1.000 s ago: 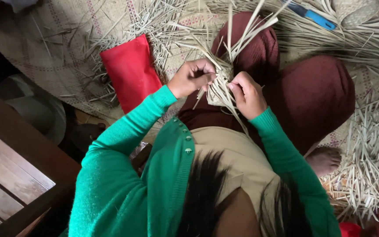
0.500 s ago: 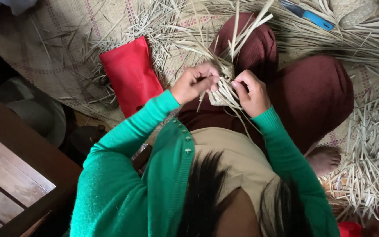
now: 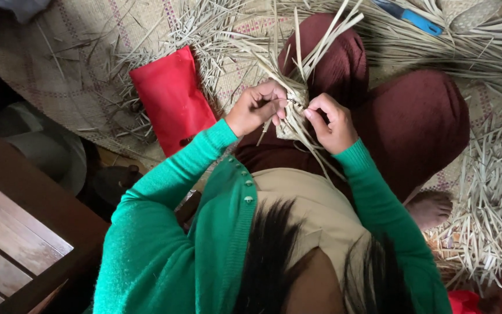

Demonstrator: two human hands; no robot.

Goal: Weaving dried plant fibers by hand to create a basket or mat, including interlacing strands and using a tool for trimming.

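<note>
A small woven piece of pale straw strips [image 3: 297, 102] sits above my lap, with long loose strips fanning up and down from it. My left hand [image 3: 258, 107] pinches one thin strip at the piece's left edge. My right hand [image 3: 329, 122] grips the woven part from the right side. Both arms wear green sleeves. My dark red trousers [image 3: 413, 116] lie under the work, with a bare foot [image 3: 431, 206] showing at the right.
A red cloth pouch [image 3: 172, 99] lies on the woven mat [image 3: 71, 64] to the left. Heaps of loose straw strips [image 3: 489, 215] cover the right side and top. A blue-handled tool [image 3: 408, 16] lies at the top. A wooden bench [image 3: 13, 238] stands at lower left.
Both hands shifted slightly with the woven piece. The left hand's fingers now pull one thin strip sideways out of the piece's edge.
</note>
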